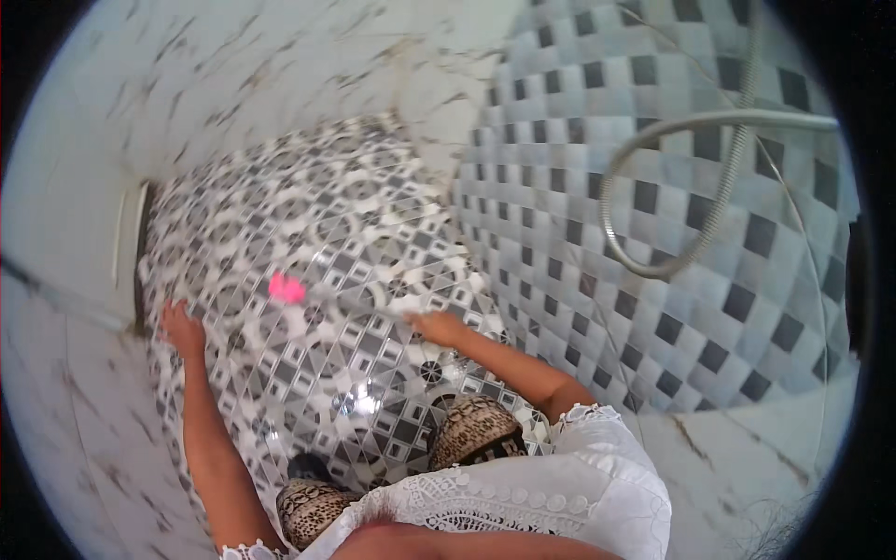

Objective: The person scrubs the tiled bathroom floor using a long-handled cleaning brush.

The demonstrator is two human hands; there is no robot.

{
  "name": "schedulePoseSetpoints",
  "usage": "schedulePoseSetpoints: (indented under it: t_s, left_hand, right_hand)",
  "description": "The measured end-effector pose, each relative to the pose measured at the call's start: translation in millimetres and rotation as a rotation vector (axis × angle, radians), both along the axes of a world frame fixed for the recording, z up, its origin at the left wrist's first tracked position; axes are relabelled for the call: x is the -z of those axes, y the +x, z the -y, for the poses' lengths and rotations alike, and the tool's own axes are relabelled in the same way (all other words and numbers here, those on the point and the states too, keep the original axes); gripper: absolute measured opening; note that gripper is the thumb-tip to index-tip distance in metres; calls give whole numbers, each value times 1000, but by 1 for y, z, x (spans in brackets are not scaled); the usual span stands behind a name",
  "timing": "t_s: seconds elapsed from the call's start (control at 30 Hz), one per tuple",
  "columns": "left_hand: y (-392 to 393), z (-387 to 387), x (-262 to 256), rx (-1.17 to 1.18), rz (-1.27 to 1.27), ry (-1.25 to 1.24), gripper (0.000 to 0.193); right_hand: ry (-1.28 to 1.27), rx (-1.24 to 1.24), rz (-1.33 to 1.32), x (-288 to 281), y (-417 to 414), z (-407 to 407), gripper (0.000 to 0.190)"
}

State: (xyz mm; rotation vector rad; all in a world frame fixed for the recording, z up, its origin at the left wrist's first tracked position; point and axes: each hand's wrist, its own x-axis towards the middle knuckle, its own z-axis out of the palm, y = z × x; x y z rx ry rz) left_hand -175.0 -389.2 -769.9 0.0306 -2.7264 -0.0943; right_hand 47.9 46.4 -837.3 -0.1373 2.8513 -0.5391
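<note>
In the head view my right hand (437,327) is closed around the end of a thin, pale handle (357,304), which is blurred. At the handle's far end, to the left, is a bright pink head (287,288), perhaps of a brush; its exact kind cannot be told. It appears over the patterned floor tiles (329,231), and whether it touches them is unclear. My left hand (183,329) is held out at the left, fingers apart and holding nothing, near the lower end of a dark-edged door or frame.
A metal shower hose (717,210) hangs in a loop at the right before a grey checkered wall (560,231). Marble-look wall tiles (280,63) rise behind the floor. A white panel with a dark edge (143,259) stands at the left. The floor shines in spots.
</note>
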Motion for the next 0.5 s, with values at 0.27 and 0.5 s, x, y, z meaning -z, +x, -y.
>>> schedulePoseSetpoints:
  t_s: [0.27,0.5]
  left_hand:
    - [72,9,12,-125,99,-84,37]
    - [103,-5,0,-63,152,-90,37]
  right_hand:
    - [-76,-27,-164,13,-94,58,37]
    - [-19,-437,67,-26,29,104,36]
